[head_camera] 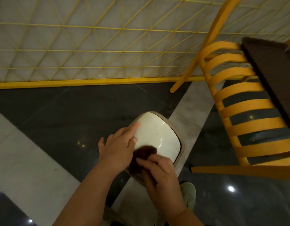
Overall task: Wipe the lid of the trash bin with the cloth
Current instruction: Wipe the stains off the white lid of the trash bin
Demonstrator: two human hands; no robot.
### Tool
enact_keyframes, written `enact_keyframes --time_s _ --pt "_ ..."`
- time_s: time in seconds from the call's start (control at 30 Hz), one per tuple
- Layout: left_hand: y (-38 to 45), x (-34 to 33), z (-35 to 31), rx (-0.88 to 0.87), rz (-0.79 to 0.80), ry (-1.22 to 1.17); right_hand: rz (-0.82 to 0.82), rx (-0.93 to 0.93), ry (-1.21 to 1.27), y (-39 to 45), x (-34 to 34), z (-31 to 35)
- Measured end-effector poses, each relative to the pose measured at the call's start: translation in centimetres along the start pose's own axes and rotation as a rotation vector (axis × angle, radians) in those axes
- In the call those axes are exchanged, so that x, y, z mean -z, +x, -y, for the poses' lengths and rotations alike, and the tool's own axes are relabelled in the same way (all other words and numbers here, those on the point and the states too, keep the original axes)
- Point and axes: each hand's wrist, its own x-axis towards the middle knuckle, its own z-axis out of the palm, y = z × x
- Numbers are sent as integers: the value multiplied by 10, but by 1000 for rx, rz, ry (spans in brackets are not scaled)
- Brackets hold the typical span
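The right hand (159, 172) has its grip closed on a dark brown cloth (144, 154), pressed at the white trash bin lid's (157, 134) 7 o'clock edge. The left hand (118, 144) rests open, fingers flat on the lid's 9 o'clock side. The bin stands on the floor (59, 111), a yellow chair (247, 111) at its 3 o'clock.

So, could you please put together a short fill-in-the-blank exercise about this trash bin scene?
1. The right hand presses a dark brown ____ onto the lid.
2. The trash bin's lid is ____ in colour.
3. The left hand rests on the lid's ____ edge.
4. The slatted chair to the right of the bin is ____.

Missing words: cloth; white; left; yellow
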Motion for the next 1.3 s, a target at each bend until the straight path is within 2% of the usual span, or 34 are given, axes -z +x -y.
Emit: enact_keyframes --time_s 0.1,0.23,0.3,0.4,0.53,0.6,0.73,0.8,0.9,0.97,1.07,1.2,1.23,1.3 --pt "0 0 1 -8 8 5 -9 21 -6 -14 11 -24" --pt "0 -1 1 -9 0 0 -173 -415 81 11 28 -47" --pt "1 -2 1 -6 2 3 -211 -507 110 39 29 -42" --pt "3 -2 1 0 14 -10 -179 -365 66 57 21 -19" --pt "2 -2 0 -11 4 0 -13 -114 -73 30 24 -11" --pt "1 -3 0 -11 2 9 -39 -162 -56 31 32 -24" --pt "1 -4 1 0 9 5 -157 -437 -12 60 33 -38" --pt "2 -4 1 1 9 -6 -137 -377 -12 65 27 -29" --pt "3 -3 0 3 16 -3 -11 -160 -53 42 19 -11" --pt "3 -2 0 5 23 7 49 -101 -38 18 19 -12" --pt "3 -3 -1 -3 26 9 40 -118 5 -9 26 -29" --pt "1 -4 -1 5 11 17 -154 -436 104 2 30 -43" --pt "1 -5 -1 6 7 16 -172 -454 120 9 29 -37" --pt "3 -3 -2 14 7 16 -141 -337 102 18 22 -17"
